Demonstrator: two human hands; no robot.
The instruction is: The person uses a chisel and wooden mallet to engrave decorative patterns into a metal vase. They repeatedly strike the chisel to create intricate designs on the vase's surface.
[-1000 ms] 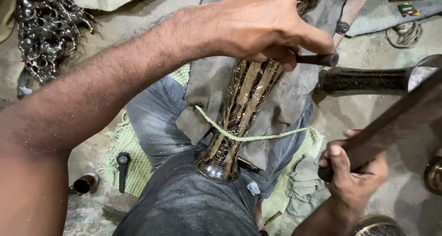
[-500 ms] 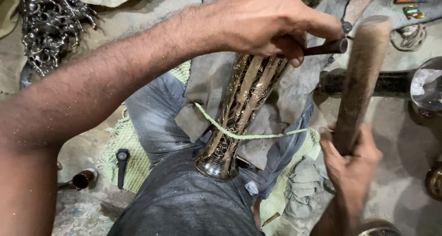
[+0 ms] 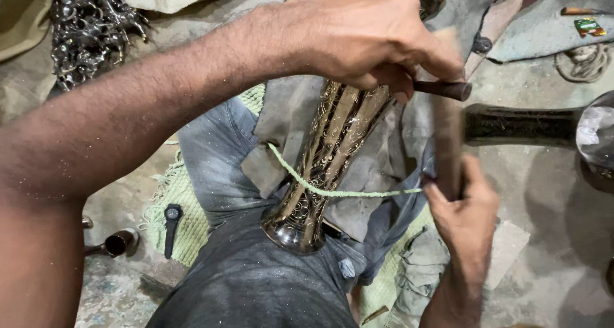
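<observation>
An engraved brass vase [image 3: 323, 162] lies along my lap, tied down by a green cord [image 3: 332, 188] over grey cloth [image 3: 281, 120]. My left hand [image 3: 371, 37] rests on the vase's upper part and is shut on a dark metal chisel [image 3: 444, 89] that points right. My right hand [image 3: 464, 213] grips a wooden mallet [image 3: 446, 139], blurred, with its head right against the chisel's end.
A second dark vase [image 3: 524, 124] lies to the right. A heap of shiny metal pieces [image 3: 89, 34] sits at the top left. On the green mat [image 3: 192, 226] lies a black wristwatch [image 3: 171, 229], with a small tube-shaped tool [image 3: 115, 243] beside it. Rope coil [image 3: 582, 62] at top right.
My right hand has swung the mallet from low at the right, up upright, and down onto the chisel. My left hand has kept the chisel on the vase.
</observation>
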